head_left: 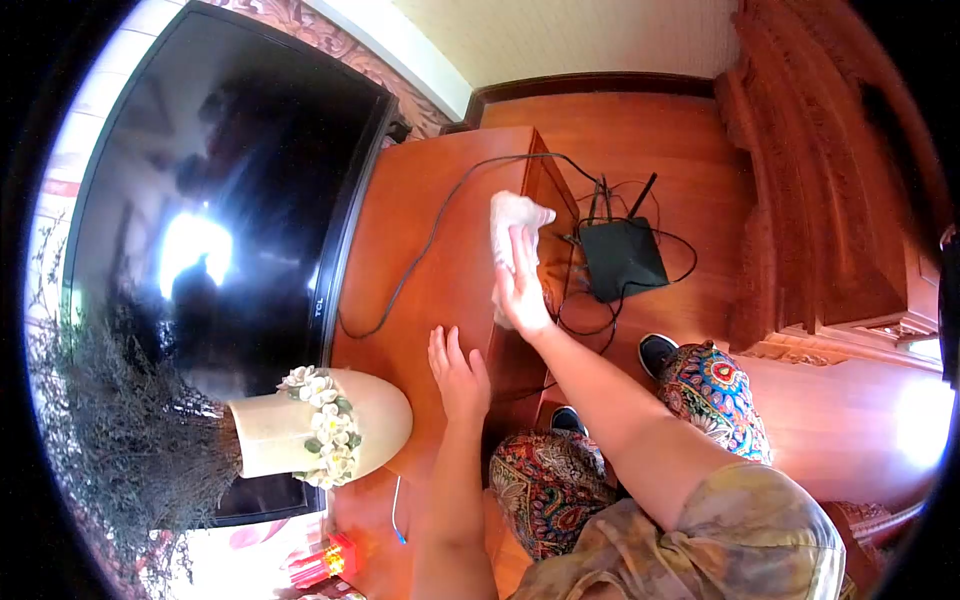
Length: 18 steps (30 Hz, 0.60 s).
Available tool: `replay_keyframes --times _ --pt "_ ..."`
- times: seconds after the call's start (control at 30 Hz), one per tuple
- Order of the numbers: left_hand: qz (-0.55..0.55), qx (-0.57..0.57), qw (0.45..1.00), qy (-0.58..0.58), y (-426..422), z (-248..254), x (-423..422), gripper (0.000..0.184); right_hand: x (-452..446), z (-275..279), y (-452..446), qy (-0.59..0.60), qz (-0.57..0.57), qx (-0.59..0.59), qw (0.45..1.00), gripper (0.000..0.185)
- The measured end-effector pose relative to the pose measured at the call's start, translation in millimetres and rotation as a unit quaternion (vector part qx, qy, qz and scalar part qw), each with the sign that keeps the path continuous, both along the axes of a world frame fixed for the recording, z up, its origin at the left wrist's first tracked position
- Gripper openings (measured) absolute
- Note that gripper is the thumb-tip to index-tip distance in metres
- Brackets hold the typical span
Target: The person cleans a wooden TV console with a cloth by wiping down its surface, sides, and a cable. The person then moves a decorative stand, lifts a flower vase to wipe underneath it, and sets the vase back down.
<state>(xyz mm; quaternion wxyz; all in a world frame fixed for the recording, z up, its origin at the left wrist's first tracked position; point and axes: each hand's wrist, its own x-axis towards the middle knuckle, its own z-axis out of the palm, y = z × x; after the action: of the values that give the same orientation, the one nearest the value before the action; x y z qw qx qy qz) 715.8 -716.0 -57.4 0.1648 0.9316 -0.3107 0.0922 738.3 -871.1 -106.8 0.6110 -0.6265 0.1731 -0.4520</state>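
Note:
A crumpled white cloth (514,212) lies at the front edge of the reddish-brown wooden cabinet (440,230). My right hand (524,290) has it under the palm and fingers, pressed against that edge. Some of the cloth sticks out past the fingertips, and a bit shows below the thumb. My left hand (460,375) holds nothing; its fingers are extended and slightly apart over the cabinet's front edge. I cannot tell whether it touches the wood. Across the cabinet top, between the hands and the television (240,200), runs a thin black cable (432,240).
A cream vase (385,420) with white flowers and dry dark sprigs stands left of my left hand. Beyond the cabinet, a black router (622,262) with antennas and tangled cables sits near the floor. Carved wooden furniture (820,180) lines the right side. A red glowing object (325,563) is at bottom left.

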Motion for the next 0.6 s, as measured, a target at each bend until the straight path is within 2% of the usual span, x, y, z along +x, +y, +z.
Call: replay_keyframes --times 0.1,0.13,0.23,0.3,0.37,0.43,0.5,0.6 --pt "-0.001 0.008 1.0 0.017 0.0 -1.6 3.1 0.046 19.5 4.6 -26.0 -0.004 0.0 0.069 0.998 0.054" --pt "-0.004 0.009 1.0 0.018 -0.3 -1.4 3.3 0.046 27.0 3.1 -34.4 -0.036 0.025 0.15 0.988 0.055" --pt "-0.007 0.012 1.0 0.024 0.6 -0.8 2.8 0.046 47.3 -1.5 -71.8 0.025 0.042 0.27 0.962 0.059" --pt "-0.011 0.012 1.0 0.027 1.4 -0.9 2.3 0.046 57.5 -2.5 -99.6 0.095 0.044 0.241 0.965 0.06" --pt "-0.009 0.03 0.999 0.016 -0.7 0.1 2.8 0.047 80.1 -21.2 -126.6 0.038 0.045 0.219 0.974 0.061" --pt "-0.008 0.033 0.999 0.019 -3.7 0.8 2.3 0.047 88.6 -19.7 -150.9 0.055 0.065 0.231 0.969 0.062" --pt "-0.003 0.034 0.999 0.024 -4.8 2.6 1.1 0.048 82.7 -1.6 -165.0 0.054 0.13 0.354 0.925 0.064" --pt "-0.002 0.033 0.999 0.026 -8.6 2.7 0.0 0.048 82.2 -12.3 -155.6 0.069 0.086 0.294 0.949 0.062"
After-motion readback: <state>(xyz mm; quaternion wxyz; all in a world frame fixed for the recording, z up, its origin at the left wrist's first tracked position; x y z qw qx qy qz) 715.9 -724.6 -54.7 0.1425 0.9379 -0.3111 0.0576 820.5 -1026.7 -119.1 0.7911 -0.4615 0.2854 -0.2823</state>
